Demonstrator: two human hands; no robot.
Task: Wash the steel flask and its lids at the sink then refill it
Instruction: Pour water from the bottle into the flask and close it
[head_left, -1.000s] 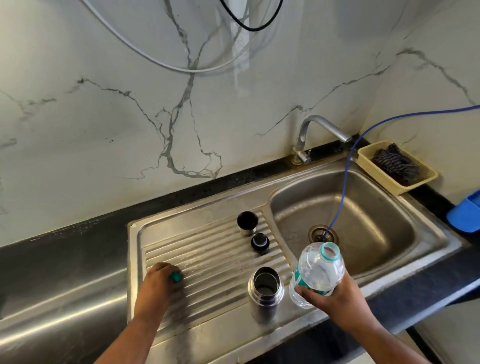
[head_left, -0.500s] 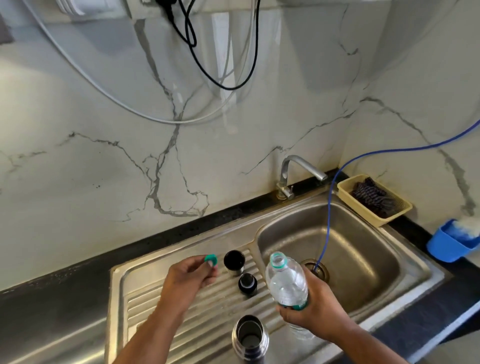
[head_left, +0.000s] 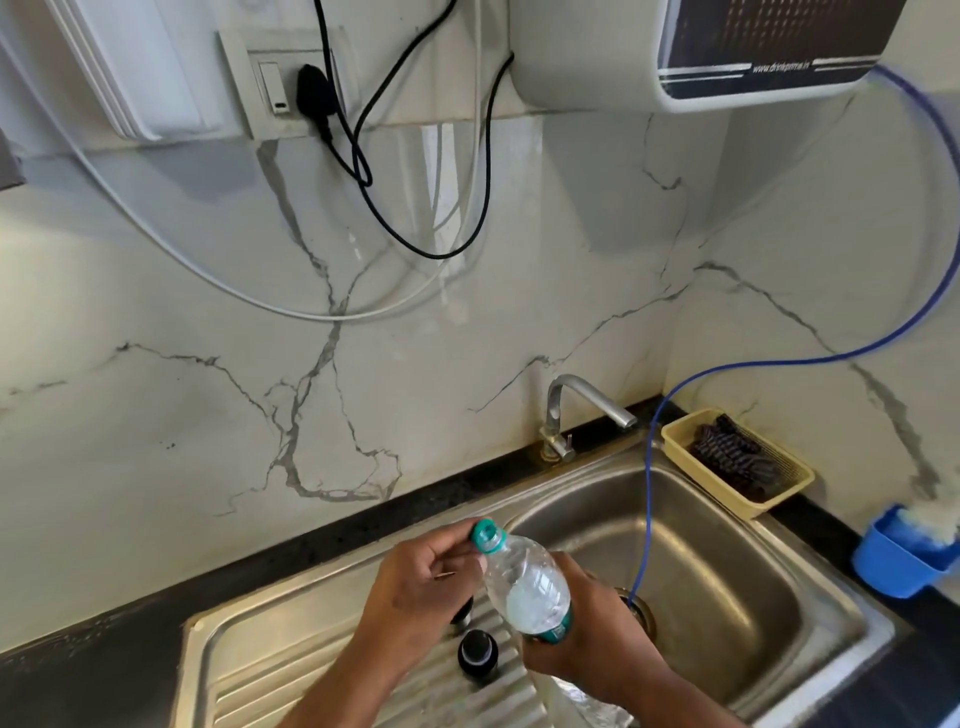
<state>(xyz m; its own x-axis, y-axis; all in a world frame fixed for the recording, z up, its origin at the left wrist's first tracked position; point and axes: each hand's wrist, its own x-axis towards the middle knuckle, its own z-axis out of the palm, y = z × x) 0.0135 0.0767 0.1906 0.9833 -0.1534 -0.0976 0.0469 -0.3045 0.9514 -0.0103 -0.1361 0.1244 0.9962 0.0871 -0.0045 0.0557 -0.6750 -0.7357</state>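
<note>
My right hand (head_left: 587, 644) grips a clear plastic water bottle (head_left: 524, 582) low on its body, tilted with the neck up and to the left. My left hand (head_left: 421, 587) pinches the bottle's green cap (head_left: 484, 532) at the neck. Below the hands a small black flask lid (head_left: 477, 654) stands on the ribbed drainboard (head_left: 291, 670). A second lid is mostly hidden under my left hand. The steel flask itself is out of view below the frame.
The sink basin (head_left: 727, 587) lies to the right, with a blue hose (head_left: 649, 493) running into its drain and a steel tap (head_left: 571, 410) behind. A yellow basket (head_left: 737, 467) and a blue holder (head_left: 898, 561) sit at the right. Cables hang on the marble wall.
The view has tilted up, so the flask has dropped out of frame. My left hand brought the green cap from the drainboard onto the bottle's neck, and the bottle rose upright.
</note>
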